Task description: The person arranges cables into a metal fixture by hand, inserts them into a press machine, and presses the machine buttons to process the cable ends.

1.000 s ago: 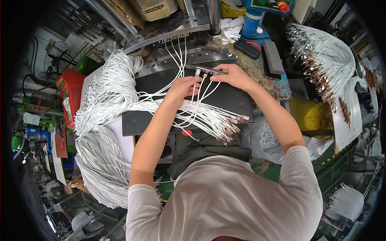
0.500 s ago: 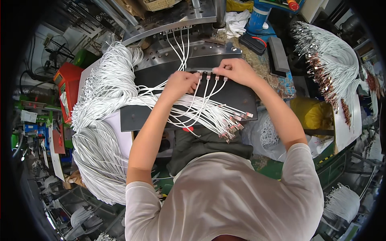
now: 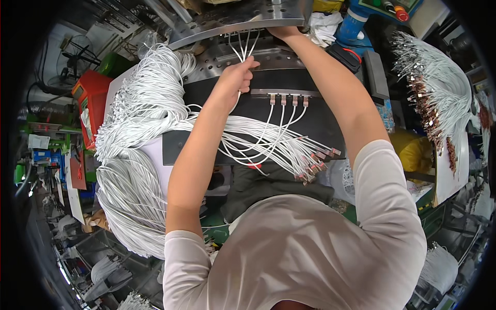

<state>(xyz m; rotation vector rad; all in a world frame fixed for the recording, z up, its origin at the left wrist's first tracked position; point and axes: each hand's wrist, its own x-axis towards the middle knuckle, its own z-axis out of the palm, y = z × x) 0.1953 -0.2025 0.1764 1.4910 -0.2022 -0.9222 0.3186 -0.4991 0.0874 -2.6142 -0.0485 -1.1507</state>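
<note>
My left hand (image 3: 237, 81) is closed round a few white cables (image 3: 244, 50) that run up to the front edge of a perforated metal machine plate (image 3: 237, 32). My right hand (image 3: 284, 32) reaches under the right end of that edge, its fingers hidden. Below, on a black board (image 3: 315, 121), a narrow metal bar (image 3: 258, 92) holds several cable connectors (image 3: 295, 99) in a row, their white leads curving down. A loose bundle of white cables (image 3: 258, 137) crosses the board, with reddish-brown connector ends (image 3: 315, 163) at its lower right.
Thick heaps of white cable (image 3: 150, 98) lie at left, beside a red box (image 3: 90, 101). A grey block (image 3: 375, 77) and a dark case with a red cord (image 3: 345, 58) sit at right. Farther right hangs another cable bunch (image 3: 444, 82).
Both hands have left the connector row on the board. My left hand has risen to the cables under the machine; my right hand has moved up to the plate's edge. The view has shifted slightly.
</note>
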